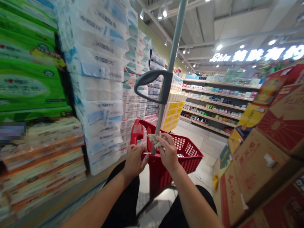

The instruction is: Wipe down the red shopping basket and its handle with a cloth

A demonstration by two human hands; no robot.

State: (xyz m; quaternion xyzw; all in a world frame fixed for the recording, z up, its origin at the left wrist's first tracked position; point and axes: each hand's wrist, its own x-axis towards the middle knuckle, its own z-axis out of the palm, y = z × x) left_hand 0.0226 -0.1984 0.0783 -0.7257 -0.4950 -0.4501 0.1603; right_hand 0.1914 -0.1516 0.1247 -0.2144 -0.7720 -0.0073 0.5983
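My right hand pinches a crumpled off-white cloth against the lower part of a grey pole. The pole rises from the near end of a red basket cart and carries a grey loop handle partway up. My left hand is closed over the near rim of the cart, just below its raised red handle. Part of what lies under the left fingertips is hidden. The cart's perforated basket extends away from me to the right.
Tall stacks of white tissue packs and green packs line the left side. Cardboard boxes are piled close on the right. Ahead are yellow packs, stocked shelves and tiled floor.
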